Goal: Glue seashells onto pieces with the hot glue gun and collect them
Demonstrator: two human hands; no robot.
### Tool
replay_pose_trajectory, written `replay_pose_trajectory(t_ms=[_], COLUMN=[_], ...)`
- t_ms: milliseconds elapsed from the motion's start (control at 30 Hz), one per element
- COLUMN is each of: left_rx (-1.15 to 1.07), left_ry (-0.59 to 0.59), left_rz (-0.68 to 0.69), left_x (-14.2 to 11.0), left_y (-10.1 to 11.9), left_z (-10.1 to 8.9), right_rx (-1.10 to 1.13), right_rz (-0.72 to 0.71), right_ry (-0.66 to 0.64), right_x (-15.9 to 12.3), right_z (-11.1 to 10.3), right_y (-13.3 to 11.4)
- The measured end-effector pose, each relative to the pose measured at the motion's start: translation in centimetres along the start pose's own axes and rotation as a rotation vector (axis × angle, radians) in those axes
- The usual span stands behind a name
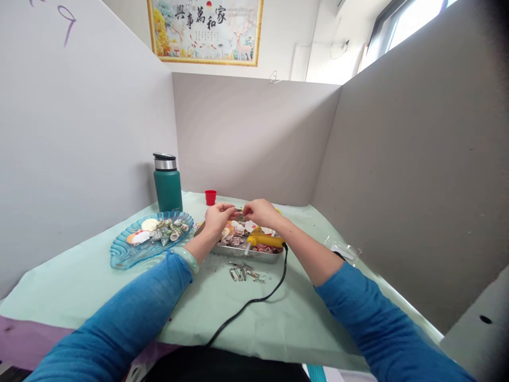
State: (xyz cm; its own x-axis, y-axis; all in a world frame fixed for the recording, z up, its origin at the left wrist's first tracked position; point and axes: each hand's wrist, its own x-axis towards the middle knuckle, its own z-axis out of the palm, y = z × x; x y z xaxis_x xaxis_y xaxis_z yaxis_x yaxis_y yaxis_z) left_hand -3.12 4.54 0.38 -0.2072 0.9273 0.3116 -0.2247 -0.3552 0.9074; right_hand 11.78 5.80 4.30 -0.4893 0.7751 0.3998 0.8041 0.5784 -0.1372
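We take the metal tray [264,257] as our landmark on the table [310,323], which has a pale green cover. Above the tray's far part, we see the left hand [218,218] with its fingertips pinched on a small item [239,210], too small for us to identify. The right hand [261,213] faces it, fingers curled in close to the same item; whether these also grip it, we cannot tell. We note a pale bracelet [187,258] on the left wrist. Inside the tray: a heap of patterned pieces [237,228], red, white and orange. A yellow glue gun [267,240] lies across the tray's right part, its pale nozzle over the near rim; its black cord [254,301] runs from the tray's right end towards us. Just in front of the tray, we log a loose pile of small metal pins [243,272]. Left of the tray: a blue shell-shaped plate [124,258] bearing greenish patterned bits [169,232] and some round pieces; beyond it, a green bottle [168,188]. Behind the tray, leftward, stands a red cup [210,198]; to its right, clear plastic [350,251].
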Motion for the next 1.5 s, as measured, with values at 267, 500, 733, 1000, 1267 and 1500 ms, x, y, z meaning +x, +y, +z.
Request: replay_pose_trajectory(t_ms=[267,500,733,1000,1267,1500], left_rx=[0.017,0.003,-0.017,-0.019,-0.031,-0.028], left_ry=[-0.092,-0.139,-0.155,-0.166,-0.175,-0.180], left_rz=[0.023,0.061,0.061,0.067,0.068,0.073], left_x=[-0.2,-0.2,-0.6,-1.0,-0.8,-0.9], left_y=[-0.5,-0.7,-0.2,0.0,-0.3,-0.2], left_z=[0.2,0.2,0.3,0.5,0.4,0.6], right_rx=[0.170,0.032,0.253,0.503,-0.116,-0.220], right_rz=[-0.086,-0.114,0.104,0.241,-0.084,-0.114], right_ry=[0.522,0.559,0.483,0.461,0.510,0.505], right_x=[-3.0,-3.4,-3.2,-2.8,-4.0,-3.8], right_z=[1.5,1.1,1.5,1.5,1.4,1.6], right_y=[0.9,-0.5,-0.4,0.0,-0.8,-0.8])
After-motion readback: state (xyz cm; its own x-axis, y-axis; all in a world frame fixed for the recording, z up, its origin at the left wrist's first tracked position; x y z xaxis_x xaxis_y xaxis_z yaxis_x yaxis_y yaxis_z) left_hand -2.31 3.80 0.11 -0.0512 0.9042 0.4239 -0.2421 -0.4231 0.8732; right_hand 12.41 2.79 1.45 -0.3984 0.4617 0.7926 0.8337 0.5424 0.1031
